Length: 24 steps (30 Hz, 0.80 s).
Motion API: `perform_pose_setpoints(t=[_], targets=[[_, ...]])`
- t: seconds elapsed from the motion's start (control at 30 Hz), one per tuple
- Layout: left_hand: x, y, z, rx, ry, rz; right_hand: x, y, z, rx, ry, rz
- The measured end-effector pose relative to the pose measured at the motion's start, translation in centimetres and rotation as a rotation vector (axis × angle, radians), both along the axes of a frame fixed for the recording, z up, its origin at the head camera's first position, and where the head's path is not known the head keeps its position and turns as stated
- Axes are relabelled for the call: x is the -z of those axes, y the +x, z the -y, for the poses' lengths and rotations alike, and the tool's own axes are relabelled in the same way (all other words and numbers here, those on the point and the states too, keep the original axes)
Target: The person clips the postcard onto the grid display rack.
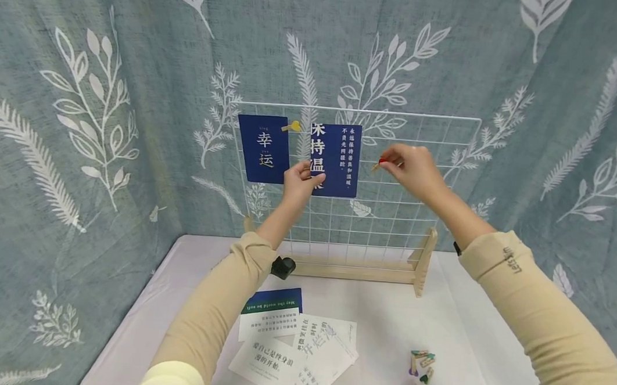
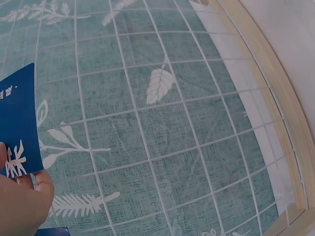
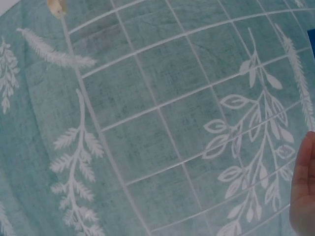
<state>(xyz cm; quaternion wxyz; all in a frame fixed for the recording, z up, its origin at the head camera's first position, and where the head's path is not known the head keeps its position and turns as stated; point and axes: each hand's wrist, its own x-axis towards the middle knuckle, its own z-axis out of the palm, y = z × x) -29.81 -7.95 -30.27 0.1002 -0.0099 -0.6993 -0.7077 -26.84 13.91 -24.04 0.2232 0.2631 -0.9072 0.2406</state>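
My left hand [image 1: 299, 183] pinches the left edge of a blue card with white characters [image 1: 336, 159], holding it against the white wire grid [image 1: 386, 199]; the left wrist view shows the thumb on the front of this card [image 2: 19, 123] and fingers behind. To the card's right, my right hand [image 1: 409, 167] pinches a small wooden clip with a red piece [image 1: 381, 161], apart from the card. Another blue card [image 1: 265, 149] hangs at the grid's left, a yellow clip [image 1: 292, 126] at its upper right edge.
White and blue-green cards [image 1: 268, 362] lie overlapping on the white table [image 1: 379, 336]. Several small clips [image 1: 422, 361] lie at the right. A black object [image 1: 283, 267] sits by the grid's wooden base [image 1: 356, 272]. A patterned grey-green curtain [image 1: 151, 91] hangs behind.
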Motion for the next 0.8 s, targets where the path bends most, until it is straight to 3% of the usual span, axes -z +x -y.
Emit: perform_pose_setpoints(t=[0.2, 0.4, 0.47, 0.5, 0.63, 0.67, 0.7, 0.77, 0.8], targets=[[0.5, -0.2, -0.3, 0.018, -0.008, 0.023, -0.1, -0.6, 0.2, 0.017, 0.010, -0.007], [0.2, -0.6, -0.2, 0.015, 0.008, 0.027, -0.9, -1.0, 0.5, 0.041, -0.024, -0.028], [2.4, -3.7, 0.3, 0.010, 0.017, -0.030, -1.3, -1.3, 0.6, 0.050, -0.056, -0.030], [3.8, -5.9, 0.5, 0.007, 0.023, -0.058, -1.5, -1.4, 0.7, 0.057, -0.075, -0.027], [10.2, -15.6, 1.8, 0.026, 0.065, -0.173, -2.1, -2.2, 0.9, 0.082, -0.158, -0.030], [10.0, -15.6, 1.8, 0.023, 0.063, -0.151, -2.2, -2.3, 0.9, 0.088, -0.180, -0.031], [9.9, -15.4, 1.8, 0.033, 0.080, -0.172, -2.3, -2.5, 1.0, 0.092, -0.204, -0.034], [7.0, -11.2, 1.3, 0.020, 0.064, -0.146, -2.5, -2.8, 1.0, 0.101, -0.253, -0.045], [6.1, -9.9, 1.1, 0.016, 0.058, -0.145, -2.5, -2.9, 1.0, 0.106, -0.280, -0.044]])
